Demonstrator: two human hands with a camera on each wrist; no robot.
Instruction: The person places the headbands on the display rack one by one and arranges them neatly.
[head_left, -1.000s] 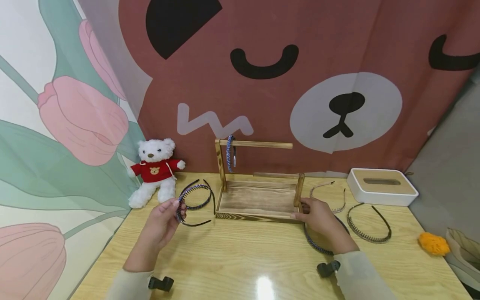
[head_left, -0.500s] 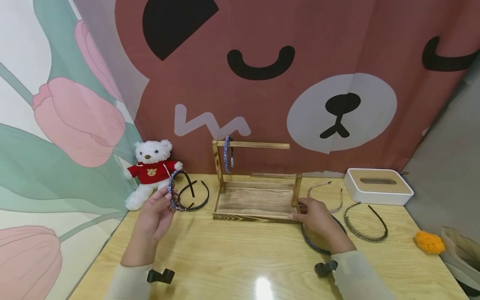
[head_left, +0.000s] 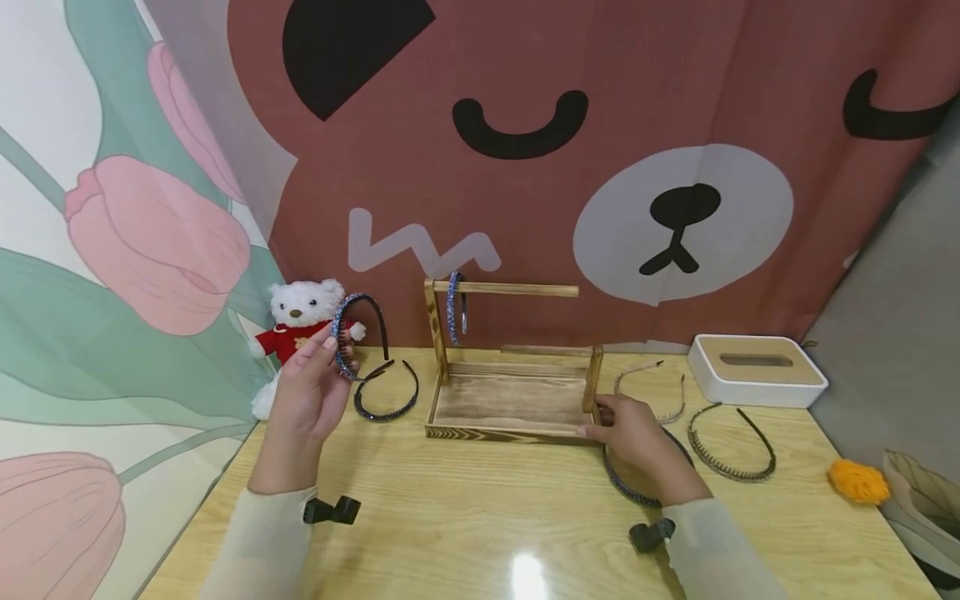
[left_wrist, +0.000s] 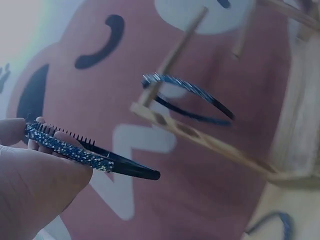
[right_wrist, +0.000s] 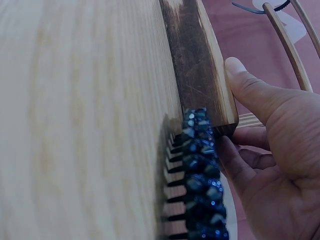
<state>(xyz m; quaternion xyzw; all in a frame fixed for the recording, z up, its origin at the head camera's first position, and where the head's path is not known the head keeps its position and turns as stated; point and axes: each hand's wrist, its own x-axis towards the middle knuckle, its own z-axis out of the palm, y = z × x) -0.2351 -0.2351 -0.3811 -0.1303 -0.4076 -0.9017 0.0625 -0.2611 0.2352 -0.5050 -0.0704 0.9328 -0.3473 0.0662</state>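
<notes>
My left hand (head_left: 306, 392) pinches a blue glittery headband (left_wrist: 70, 149) with black comb teeth, lifted above the table in front of the white teddy bear (head_left: 300, 302). To its right stands a two-bar wooden rack (head_left: 517, 400) with a tray base. From the rack's upper bar, near the left post, hangs another blue sparkly headband (head_left: 452, 312). My right hand (head_left: 637, 437) grips the rack's front right corner, with the thumb on the edge in the right wrist view. Beside that corner lies a dark blue beaded headband (right_wrist: 200, 175), partly hidden by my right forearm in the head view.
A dark headband (head_left: 386, 415) lies left of the rack. Right of it lie a thin pale headband (head_left: 630, 375) and a toothed headband (head_left: 731, 473). A white tissue box (head_left: 757, 392) and an orange fluffy ball (head_left: 858, 482) are farther right. The patterned wall rises behind.
My left hand has raised the glittery headband from near the table up in front of the teddy bear and turned it more upright. The right hand keeps its grip on the rack.
</notes>
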